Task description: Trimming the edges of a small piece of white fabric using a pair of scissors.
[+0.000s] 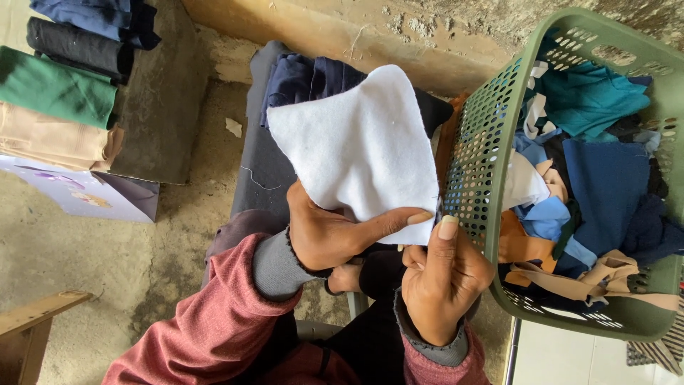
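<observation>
A white square of fleece cloth (360,146) is held up in front of me by both hands. My left hand (335,232) grips its lower edge, thumb stretched across the bottom. My right hand (442,274) pinches the lower right corner with the thumb on top. Behind the cloth, dark navy fabric pieces (313,78) lie on a grey stool-like surface (260,164). To the right stands a green plastic laundry basket (477,171) filled with several cloth scraps in blue, teal, tan and white.
Folded cloth stacks in blue, black, green (57,89) and tan (53,139) sit at the upper left on a dark mat. A light purple box (85,192) lies below them. A wooden piece (32,328) is at the lower left. A rough wall runs along the top.
</observation>
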